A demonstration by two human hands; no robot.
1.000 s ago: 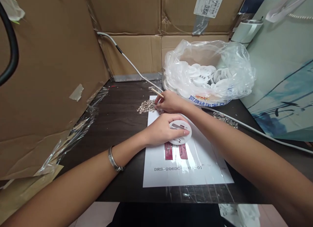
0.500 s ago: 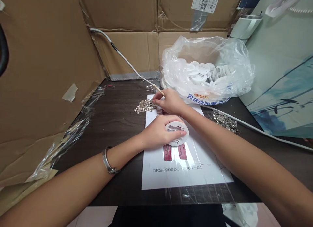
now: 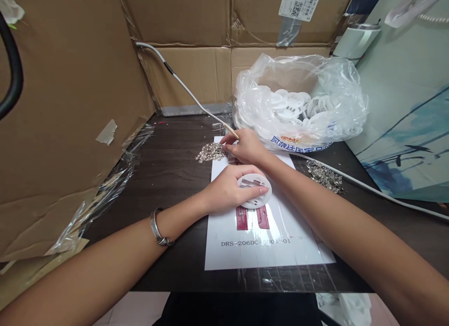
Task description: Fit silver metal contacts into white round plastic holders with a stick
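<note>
My left hand (image 3: pixel 229 190) grips a round white plastic disc (image 3: pixel 255 202) with slots in it, thumb across its face, above a printed sheet (image 3: pixel 224 258) on the dark table. Just behind it, my right hand (image 3: pixel 243 146) reaches over to a pile of small shiny metal pieces (image 3: pixel 210 151) at the sheet's upper left. Its fingers are bent at the pile's right edge, beside the end of a pale cable. Whether a metal piece is between those fingertips is too small to tell.
Behind my right hand stands a clear plastic bag (image 3: pixel 301 134) full of white discs. Another metal pile (image 3: pixel 324 176) lies right of my right forearm, near a white cable (image 3: pixel 372 190). Cardboard walls (image 3: pixel 196 78) enclose the back and left. A white cup (image 3: pixel 356 41) is at the back right.
The whole view has shifted slightly. My right fingers remain at the metal pile's edge with little movement, and my left hand keeps the disc in the same place over the sheet.
</note>
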